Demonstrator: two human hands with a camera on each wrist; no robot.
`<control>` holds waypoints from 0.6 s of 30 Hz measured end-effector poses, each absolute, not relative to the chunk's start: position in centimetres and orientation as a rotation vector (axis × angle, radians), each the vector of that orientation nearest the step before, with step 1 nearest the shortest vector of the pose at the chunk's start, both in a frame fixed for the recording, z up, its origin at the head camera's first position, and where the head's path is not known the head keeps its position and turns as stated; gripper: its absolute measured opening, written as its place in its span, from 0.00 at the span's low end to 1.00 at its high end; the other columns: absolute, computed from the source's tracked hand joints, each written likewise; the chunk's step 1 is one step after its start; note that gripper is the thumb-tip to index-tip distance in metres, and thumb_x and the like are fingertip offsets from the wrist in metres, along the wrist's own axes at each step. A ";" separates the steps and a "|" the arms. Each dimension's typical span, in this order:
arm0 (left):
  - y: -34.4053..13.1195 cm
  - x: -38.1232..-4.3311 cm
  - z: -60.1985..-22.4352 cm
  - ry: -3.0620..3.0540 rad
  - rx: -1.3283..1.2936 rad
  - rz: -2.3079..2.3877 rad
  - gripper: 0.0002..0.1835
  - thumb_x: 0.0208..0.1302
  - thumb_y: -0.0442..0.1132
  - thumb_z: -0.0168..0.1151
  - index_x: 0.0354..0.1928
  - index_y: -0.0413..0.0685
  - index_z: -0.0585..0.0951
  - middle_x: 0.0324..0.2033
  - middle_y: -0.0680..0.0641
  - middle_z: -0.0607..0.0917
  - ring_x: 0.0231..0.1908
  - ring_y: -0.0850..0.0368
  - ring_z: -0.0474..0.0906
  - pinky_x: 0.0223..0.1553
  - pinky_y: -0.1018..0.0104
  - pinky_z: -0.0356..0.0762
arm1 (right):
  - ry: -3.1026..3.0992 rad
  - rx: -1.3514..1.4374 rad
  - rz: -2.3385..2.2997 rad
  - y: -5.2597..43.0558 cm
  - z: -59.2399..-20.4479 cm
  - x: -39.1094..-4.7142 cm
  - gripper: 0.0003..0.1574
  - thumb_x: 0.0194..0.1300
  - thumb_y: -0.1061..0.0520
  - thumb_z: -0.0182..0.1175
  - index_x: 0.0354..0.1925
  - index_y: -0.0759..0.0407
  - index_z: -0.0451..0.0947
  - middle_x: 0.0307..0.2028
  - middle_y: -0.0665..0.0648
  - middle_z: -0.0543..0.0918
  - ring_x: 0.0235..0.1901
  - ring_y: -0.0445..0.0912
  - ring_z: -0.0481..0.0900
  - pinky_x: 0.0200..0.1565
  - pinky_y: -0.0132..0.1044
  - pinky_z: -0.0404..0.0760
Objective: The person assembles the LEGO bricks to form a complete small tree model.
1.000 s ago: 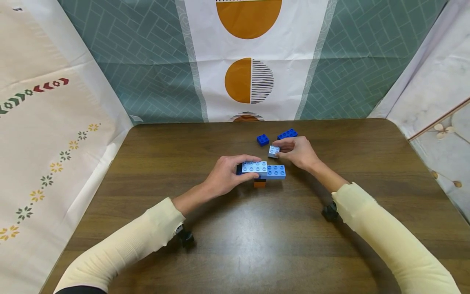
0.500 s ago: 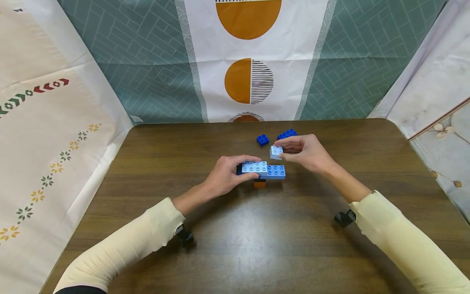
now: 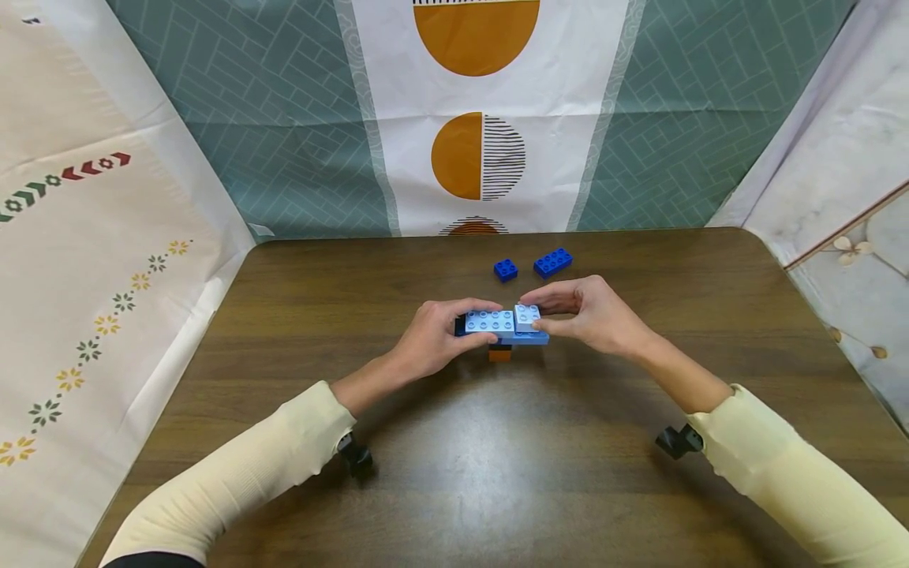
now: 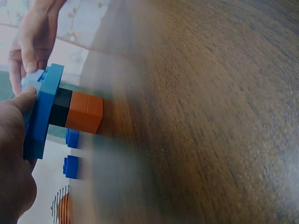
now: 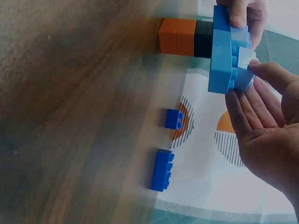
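Note:
A toy brick tower stands on the table, with orange bricks point(image 4: 85, 112) at its foot and a black brick point(image 4: 61, 107) above them. Across these lies a medium blue layer point(image 5: 221, 60). My left hand point(image 3: 436, 335) grips a long light blue brick point(image 3: 488, 322) on the left part of that layer, thumb at the near side. Between thumb and fingers, my right hand point(image 3: 596, 315) pinches a small pale blue brick point(image 3: 526, 317) over the layer's right studs, right beside the long one. In the right wrist view, studs of the layer show below the small brick.
Behind the tower lie a small dark blue brick point(image 3: 506, 270) and a longer dark blue brick point(image 3: 552, 263). The brown wooden table point(image 3: 319, 284) ends at a hanging patterned cloth point(image 3: 312, 118) at the back.
My right hand has lifted the small pale blue brick from behind the tower and carried it toward me, over the blue layer's right end. My left hand stays in place on the long brick.

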State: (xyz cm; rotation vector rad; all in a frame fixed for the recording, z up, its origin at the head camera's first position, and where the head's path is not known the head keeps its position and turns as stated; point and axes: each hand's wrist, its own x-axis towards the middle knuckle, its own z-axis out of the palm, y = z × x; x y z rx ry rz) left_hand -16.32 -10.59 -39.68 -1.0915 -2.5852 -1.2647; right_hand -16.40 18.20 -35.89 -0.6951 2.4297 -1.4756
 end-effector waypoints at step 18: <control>-10.6 -16.4 -40.0 -2.572 -1.094 -1.254 0.21 0.69 0.44 0.76 0.61 0.50 0.87 0.51 0.48 0.90 0.37 0.60 0.81 0.40 0.66 0.82 | 2.450 -0.700 -1.467 17.8 -36.2 -15.6 0.23 0.67 0.64 0.74 0.60 0.63 0.86 0.55 0.59 0.89 0.56 0.54 0.86 0.55 0.36 0.85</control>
